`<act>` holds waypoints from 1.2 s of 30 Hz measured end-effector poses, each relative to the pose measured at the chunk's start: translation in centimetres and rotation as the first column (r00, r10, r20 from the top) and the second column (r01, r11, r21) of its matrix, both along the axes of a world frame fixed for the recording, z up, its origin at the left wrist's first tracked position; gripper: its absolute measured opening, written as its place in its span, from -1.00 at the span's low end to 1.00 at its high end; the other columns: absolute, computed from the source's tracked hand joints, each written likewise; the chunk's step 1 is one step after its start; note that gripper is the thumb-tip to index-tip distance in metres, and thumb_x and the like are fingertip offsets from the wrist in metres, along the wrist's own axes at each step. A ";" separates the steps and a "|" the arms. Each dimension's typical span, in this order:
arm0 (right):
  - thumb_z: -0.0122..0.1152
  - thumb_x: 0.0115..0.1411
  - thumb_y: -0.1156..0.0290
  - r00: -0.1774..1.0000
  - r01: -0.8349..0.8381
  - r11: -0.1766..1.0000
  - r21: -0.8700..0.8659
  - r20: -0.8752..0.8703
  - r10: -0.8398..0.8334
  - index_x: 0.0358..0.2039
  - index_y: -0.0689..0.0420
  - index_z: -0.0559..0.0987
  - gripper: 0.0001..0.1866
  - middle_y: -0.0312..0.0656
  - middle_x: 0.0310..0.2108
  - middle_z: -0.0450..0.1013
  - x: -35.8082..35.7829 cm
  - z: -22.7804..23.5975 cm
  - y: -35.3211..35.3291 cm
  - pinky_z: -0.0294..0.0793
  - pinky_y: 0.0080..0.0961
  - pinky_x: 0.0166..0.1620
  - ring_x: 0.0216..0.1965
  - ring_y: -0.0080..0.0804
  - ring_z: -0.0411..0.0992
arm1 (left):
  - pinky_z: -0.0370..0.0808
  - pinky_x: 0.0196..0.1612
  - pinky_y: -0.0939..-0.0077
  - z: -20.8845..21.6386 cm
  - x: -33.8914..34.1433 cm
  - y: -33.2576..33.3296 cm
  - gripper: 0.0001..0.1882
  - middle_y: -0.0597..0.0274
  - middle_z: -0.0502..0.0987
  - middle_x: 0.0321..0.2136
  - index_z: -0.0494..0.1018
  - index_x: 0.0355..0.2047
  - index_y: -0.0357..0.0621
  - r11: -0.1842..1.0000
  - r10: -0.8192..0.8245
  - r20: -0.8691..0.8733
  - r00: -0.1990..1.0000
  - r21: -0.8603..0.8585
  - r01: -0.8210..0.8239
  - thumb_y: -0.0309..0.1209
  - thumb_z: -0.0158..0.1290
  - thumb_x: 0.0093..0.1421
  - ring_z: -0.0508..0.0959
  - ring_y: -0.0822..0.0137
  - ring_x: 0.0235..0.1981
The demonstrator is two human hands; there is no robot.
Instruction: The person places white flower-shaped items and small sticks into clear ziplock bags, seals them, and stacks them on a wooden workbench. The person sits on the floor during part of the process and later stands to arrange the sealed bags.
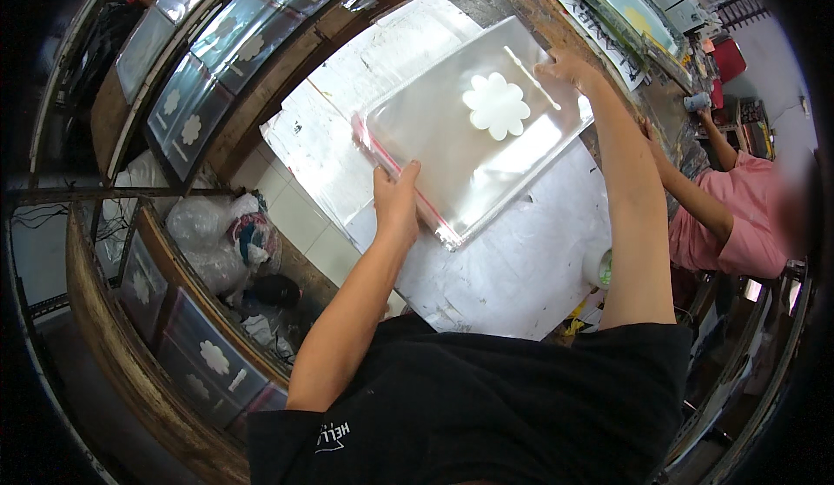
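A stack of clear plastic bags lies tilted over a white-covered worktable. The top bag carries a cream flower print and a thin cream bar. Along its near left edge runs a red strip. My left hand is closed on that edge, thumb on top, other fingers mostly hidden. At the opposite edge, beside the cream bar, my right hand grips the stack with bent fingers; its fingertips are partly hidden.
Racks of printed clear bags stand at the far left and lower left. Crumpled plastic sits below them. A white cup-like container is near my right forearm. A person in a pink shirt works at right.
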State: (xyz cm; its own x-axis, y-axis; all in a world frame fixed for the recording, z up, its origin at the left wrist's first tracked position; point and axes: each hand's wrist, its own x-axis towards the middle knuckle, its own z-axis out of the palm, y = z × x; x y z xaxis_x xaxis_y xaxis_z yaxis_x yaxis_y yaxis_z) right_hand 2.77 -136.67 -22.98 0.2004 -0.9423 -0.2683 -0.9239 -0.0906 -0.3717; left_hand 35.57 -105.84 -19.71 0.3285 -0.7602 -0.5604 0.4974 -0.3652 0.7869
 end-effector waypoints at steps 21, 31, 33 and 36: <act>0.21 0.08 0.05 0.872 -0.388 0.916 -0.101 -0.361 0.330 -0.27 0.32 0.53 -0.50 0.15 -0.23 0.48 -0.4 -0.9 -1.7 0.40 -0.20 -0.13 -0.18 0.03 0.44 | 0.17 0.26 0.28 -0.6 -1.0 0.9 -0.18 -0.23 0.17 0.23 -0.04 0.30 -0.26 0.983 0.057 0.487 0.871 -0.179 0.036 -0.66 -0.11 -0.04 0.19 -0.09 0.27; 0.16 0.16 0.11 0.950 -0.185 0.962 -0.202 -0.286 0.123 -0.09 0.32 0.47 -0.50 0.08 -0.10 0.44 -0.5 -0.4 -2.1 0.37 -0.30 0.00 -0.04 -0.12 0.40 | 0.18 0.27 0.21 -1.6 -0.2 1.5 -0.14 -0.28 0.22 0.18 -0.08 0.31 -0.28 0.999 0.015 0.535 0.845 -0.032 0.003 -0.47 0.06 0.03 0.22 -0.12 0.24; 0.15 0.18 0.13 0.963 -0.132 0.961 -0.245 -0.263 0.065 -0.05 0.32 0.46 -0.50 0.06 -0.07 0.43 -0.7 -0.2 -2.1 0.36 -0.33 0.02 -0.02 -0.15 0.39 | 0.17 0.28 0.20 0.4 0.9 3.6 -0.18 -0.29 0.25 0.15 -0.03 0.30 -0.30 1.000 -0.004 0.491 0.871 -0.005 0.008 -0.42 0.07 0.06 0.24 -0.13 0.23; 0.13 0.21 0.15 0.990 -0.037 0.910 -0.412 -0.137 -0.022 0.00 0.32 0.44 -0.49 0.04 -0.03 0.42 0.2 0.9 -2.1 0.35 -0.36 0.06 0.02 -0.20 0.38 | 0.34 0.16 0.30 -3.5 3.2 8.3 -0.39 -0.15 0.37 0.08 0.22 0.19 -0.28 0.990 0.050 0.509 0.859 -0.136 0.023 -0.35 0.07 0.15 0.40 0.06 0.12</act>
